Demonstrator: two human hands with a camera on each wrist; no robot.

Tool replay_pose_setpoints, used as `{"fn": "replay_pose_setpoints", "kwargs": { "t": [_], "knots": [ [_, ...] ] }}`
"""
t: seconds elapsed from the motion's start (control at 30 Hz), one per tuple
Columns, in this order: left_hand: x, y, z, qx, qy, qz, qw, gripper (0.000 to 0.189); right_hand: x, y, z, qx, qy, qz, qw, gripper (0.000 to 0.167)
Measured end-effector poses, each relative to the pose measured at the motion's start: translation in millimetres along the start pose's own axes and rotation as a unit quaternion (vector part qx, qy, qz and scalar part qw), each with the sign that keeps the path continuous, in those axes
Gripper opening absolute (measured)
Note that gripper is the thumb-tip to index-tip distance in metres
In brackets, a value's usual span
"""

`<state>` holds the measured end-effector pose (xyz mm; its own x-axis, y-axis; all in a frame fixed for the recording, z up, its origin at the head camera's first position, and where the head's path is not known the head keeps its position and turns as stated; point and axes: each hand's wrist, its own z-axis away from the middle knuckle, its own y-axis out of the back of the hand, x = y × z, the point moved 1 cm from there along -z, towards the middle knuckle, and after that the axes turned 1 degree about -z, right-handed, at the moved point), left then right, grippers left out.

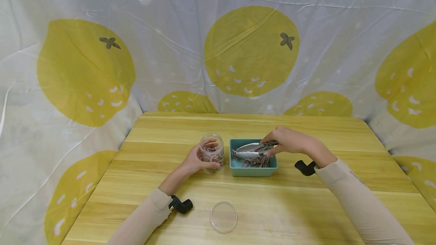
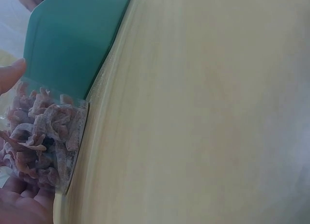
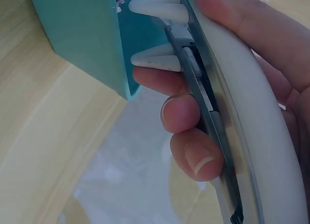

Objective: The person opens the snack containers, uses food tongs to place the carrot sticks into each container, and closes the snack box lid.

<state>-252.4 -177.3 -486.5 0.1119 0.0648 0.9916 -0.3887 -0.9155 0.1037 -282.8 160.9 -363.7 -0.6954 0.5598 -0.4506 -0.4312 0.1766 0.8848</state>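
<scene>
My left hand (image 1: 195,160) grips a clear round jar (image 1: 216,153) that stands open on the table, fingers behind it and thumb at the front. Pale, pinkish-brown curled strips (image 2: 41,132) fill its lower part. Just right of the jar is a teal rectangular tub (image 1: 253,172), with more of the strips (image 1: 256,162) inside. My right hand (image 1: 291,141) holds metal tongs (image 1: 248,153) by their handles at the tub's right end. The tongs' scalloped heads lie sideways within the tub, pointing left, with strips around them. In the right wrist view, fingers and thumb wrap the pale handles.
A clear round lid (image 1: 223,217) lies flat on the wooden table (image 1: 272,211), nearer me than the jar. Lemon-patterned cloth (image 1: 163,48) hangs behind the table and at both sides. Black wrist cameras (image 1: 181,204) stick out from both sleeves.
</scene>
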Motion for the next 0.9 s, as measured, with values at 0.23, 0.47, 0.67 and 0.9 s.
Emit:
{"fn": "replay_pose_setpoints", "kwargs": {
  "t": [0.23, 0.47, 0.67, 0.9],
  "knots": [
    [-0.4, -0.5, 0.2, -0.002, -0.006, 0.004, 1.0, 0.085, 0.5, 8.1, 8.8, 0.0, -0.004, -0.028, 0.9996, 0.048],
    [0.5, -0.3, 0.1, -0.002, 0.0, -0.004, 1.0, 0.083, -4.0, 22.3, 19.9, 0.018, -0.007, -0.055, 0.9983, 0.054],
    [2.0, -0.5, 0.1, 0.0, 0.006, -0.007, 1.0, 0.084, -13.6, 38.4, 26.6, 0.034, 0.002, -0.063, 0.9974, 0.052],
    [0.4, 1.0, -0.8, 0.001, 0.002, 0.0, 1.0, 0.083, -26.2, 55.4, 21.7, 0.045, 0.034, -0.054, 0.997, 0.051]
  ]
}}
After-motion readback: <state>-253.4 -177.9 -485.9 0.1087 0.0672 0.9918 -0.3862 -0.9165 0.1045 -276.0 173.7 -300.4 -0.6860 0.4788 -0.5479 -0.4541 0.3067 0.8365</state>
